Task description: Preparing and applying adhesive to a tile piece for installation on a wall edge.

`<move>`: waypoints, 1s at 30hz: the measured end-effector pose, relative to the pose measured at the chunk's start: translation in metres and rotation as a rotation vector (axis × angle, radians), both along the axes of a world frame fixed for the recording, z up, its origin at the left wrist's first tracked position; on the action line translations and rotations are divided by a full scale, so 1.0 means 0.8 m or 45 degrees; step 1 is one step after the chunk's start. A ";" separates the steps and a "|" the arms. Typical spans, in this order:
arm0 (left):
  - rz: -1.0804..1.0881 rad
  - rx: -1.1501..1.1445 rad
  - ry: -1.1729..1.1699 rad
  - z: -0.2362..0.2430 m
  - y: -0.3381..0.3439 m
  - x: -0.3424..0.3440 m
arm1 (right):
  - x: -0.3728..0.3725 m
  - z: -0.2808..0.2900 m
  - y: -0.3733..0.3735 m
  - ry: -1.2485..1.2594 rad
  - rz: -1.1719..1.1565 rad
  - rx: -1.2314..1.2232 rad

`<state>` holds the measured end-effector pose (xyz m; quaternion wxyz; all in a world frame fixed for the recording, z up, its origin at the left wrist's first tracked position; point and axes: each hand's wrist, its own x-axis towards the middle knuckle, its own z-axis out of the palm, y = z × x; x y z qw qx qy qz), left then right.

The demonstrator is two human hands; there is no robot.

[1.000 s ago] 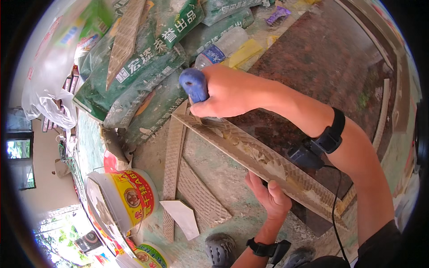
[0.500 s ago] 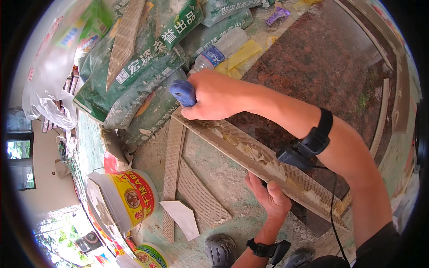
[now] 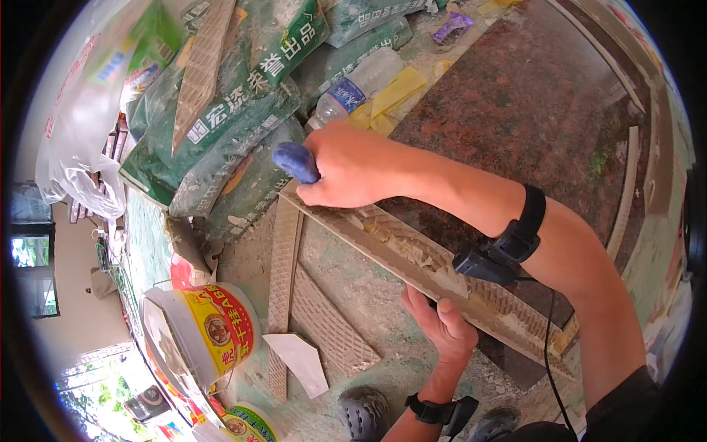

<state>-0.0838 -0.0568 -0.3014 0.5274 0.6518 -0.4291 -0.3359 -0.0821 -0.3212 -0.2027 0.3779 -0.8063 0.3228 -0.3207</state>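
Observation:
My right hand (image 3: 346, 163) is closed round a tool's blue handle (image 3: 296, 162); the working end is hidden behind the fist. It is over the far left end of a long, narrow tile strip (image 3: 346, 230). Tan, paste-like adhesive (image 3: 416, 254) lies in an uneven layer along the strip's ridged face. From below, my left hand (image 3: 445, 328) grips the strip near its middle, thumb at the near edge and fingers partly hidden beneath. The strip slants from upper left to lower right, its far end by another ridged strip (image 3: 283, 287).
A white bucket (image 3: 239, 317) with a red-yellow label is at left, beside a broken ridged tile (image 3: 331, 324) and a pale offcut (image 3: 298, 361). Green sacks (image 3: 243, 110) and a plastic bottle (image 3: 335, 103) lie beyond. A dark reddish slab (image 3: 508, 110) spreads right.
My right hand has shifted slightly left, and the blue handle has turned a little with it. My left hand and the tile strip stay nearly in place.

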 end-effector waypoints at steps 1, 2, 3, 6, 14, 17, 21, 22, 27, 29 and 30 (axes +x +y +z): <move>-0.001 0.000 0.000 0.001 0.000 0.000 | -0.001 0.000 0.004 0.031 0.032 0.028; -0.004 0.002 -0.010 0.001 -0.001 0.001 | -0.002 0.001 0.006 0.062 0.065 0.055; -0.004 0.004 -0.019 0.002 -0.001 0.002 | -0.005 0.002 0.008 0.121 0.111 0.048; -0.014 0.010 -0.045 0.003 -0.002 0.003 | -0.020 0.008 0.019 0.075 0.174 0.020; -0.028 0.026 -0.068 0.004 -0.002 0.001 | -0.023 0.011 0.015 0.096 -0.107 0.055; -0.013 0.026 -0.068 0.002 -0.002 0.001 | -0.009 0.006 0.015 0.111 -0.105 0.081; -0.014 0.015 -0.066 0.000 0.000 0.001 | -0.006 0.003 0.030 0.087 -0.024 0.083; -0.010 0.019 -0.068 -0.001 0.000 0.002 | -0.007 0.003 0.033 0.103 0.028 0.081; -0.050 -0.005 -0.063 -0.001 0.001 0.005 | -0.034 0.012 0.035 -0.004 0.006 0.131; -0.047 0.004 -0.078 0.000 0.001 0.005 | -0.035 0.012 0.033 0.051 -0.055 0.137; -0.048 0.010 -0.082 0.001 0.001 0.005 | -0.035 0.011 0.033 0.062 -0.106 0.113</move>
